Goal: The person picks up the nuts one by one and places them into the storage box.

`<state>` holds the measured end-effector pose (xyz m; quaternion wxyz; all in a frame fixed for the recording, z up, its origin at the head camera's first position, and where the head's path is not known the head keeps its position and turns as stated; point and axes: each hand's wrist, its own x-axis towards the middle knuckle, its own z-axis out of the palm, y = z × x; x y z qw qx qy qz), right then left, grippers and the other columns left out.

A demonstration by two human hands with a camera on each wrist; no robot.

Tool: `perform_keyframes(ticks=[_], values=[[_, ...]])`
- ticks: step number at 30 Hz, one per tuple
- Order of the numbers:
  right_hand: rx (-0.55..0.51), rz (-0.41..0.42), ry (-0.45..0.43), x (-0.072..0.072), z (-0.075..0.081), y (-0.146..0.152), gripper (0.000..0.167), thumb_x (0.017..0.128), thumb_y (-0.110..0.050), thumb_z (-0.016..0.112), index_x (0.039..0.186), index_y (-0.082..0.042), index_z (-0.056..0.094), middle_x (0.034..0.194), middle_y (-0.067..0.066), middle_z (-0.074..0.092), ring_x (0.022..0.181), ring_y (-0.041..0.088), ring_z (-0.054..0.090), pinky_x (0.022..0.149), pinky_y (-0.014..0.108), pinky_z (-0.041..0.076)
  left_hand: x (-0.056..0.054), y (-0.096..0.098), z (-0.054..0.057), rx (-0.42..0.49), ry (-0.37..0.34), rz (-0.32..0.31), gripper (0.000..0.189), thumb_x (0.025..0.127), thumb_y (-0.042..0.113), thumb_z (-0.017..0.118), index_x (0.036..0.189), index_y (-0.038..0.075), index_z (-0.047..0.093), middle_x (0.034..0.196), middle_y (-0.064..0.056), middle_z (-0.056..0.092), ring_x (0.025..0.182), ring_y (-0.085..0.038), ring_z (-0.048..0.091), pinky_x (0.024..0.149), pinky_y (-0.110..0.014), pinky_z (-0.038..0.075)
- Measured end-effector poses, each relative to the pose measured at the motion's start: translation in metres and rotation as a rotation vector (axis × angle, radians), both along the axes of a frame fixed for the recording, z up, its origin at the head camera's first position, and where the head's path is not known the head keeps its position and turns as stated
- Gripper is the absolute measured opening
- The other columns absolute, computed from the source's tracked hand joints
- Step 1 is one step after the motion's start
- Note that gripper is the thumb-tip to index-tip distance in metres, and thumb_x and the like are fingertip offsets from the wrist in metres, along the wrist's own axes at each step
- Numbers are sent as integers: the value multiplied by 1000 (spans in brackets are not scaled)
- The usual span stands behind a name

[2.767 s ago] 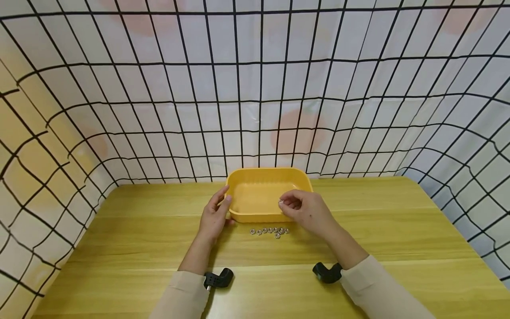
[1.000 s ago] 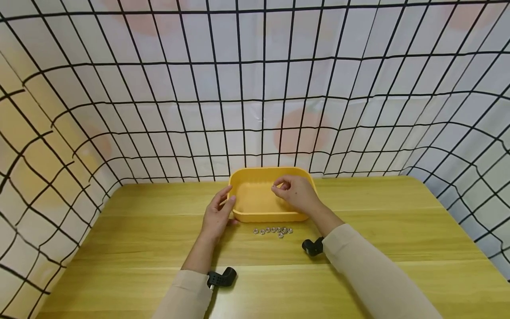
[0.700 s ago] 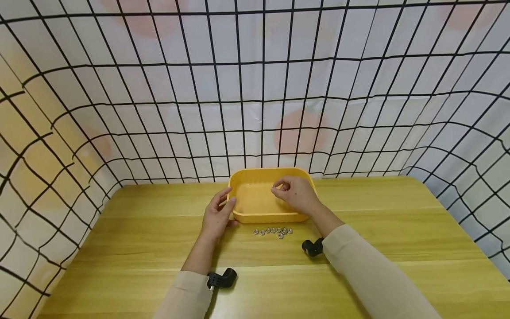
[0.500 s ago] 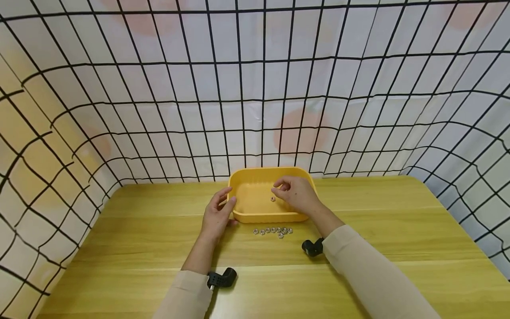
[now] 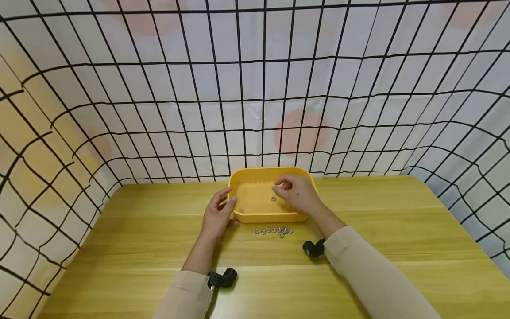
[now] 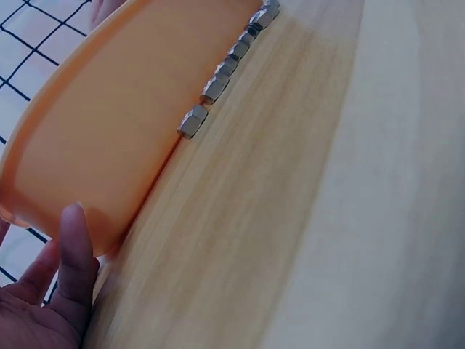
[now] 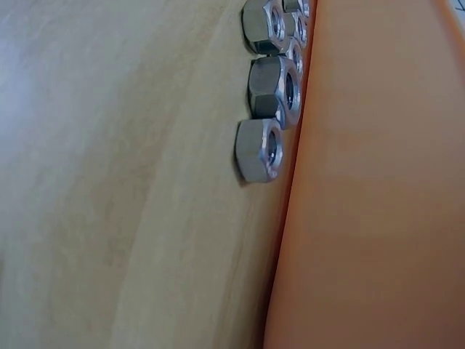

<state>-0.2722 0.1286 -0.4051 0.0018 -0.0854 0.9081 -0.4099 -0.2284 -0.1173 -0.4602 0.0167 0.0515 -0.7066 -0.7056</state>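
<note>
A yellow tray [image 5: 263, 218] stands at the back of the table. My left hand [image 5: 215, 217] rests at its left end with relaxed fingers. In the left wrist view, the thumb [image 6: 75, 247] lies against the tray's end wall. Over the tray's right half hovers my right hand [image 5: 298, 194], fingers bent, thumb and index tips slightly apart, with nothing seen between them. One hex nut [image 5: 273, 199] lies inside the tray just below those fingertips. Along the tray's front wall, several more hex nuts [image 7: 259, 150] sit on the table; the right wrist view does not show the right hand.
The wooden table [image 5: 263, 288] extends in front of the tray. A black wire grid [image 5: 263, 102] stands behind and at both sides, with a patterned cloth beyond it. Black wrist cameras [image 5: 223, 278] jut inward from both sleeves.
My right hand has moved up over the tray and let go of a hex nut, which now lies inside. The left hand has stayed at the tray's left end.
</note>
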Motion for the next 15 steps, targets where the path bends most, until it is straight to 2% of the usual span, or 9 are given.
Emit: perform_keyframes(ticks=[4, 10, 15], values=[[-75, -22, 73, 2, 0, 1, 20, 96, -33, 72, 106, -16, 74, 83, 4, 66, 67, 18, 53, 56, 24, 44, 0, 0, 1, 4, -11, 5, 45, 100, 28, 67, 144, 20, 57, 157, -16, 38, 137, -34, 48, 57, -25, 59], [-233, -22, 236, 1, -2, 5, 15, 95, -25, 73, 103, -12, 75, 81, 5, 66, 67, 20, 56, 53, 20, 44, 0, 0, 1, 4, -16, 13, 44, 101, 27, 67, 143, 21, 58, 157, -16, 39, 137, -33, 49, 57, -26, 60], [-221, 7, 306, 6, 2, 9, 15, 95, -23, 73, 105, -12, 76, 80, 4, 67, 68, 20, 58, 55, 21, 48, 0, 0, 1, 2, -12, 14, 43, 101, 25, 66, 143, 20, 57, 157, -16, 38, 139, -34, 47, 57, -26, 60]])
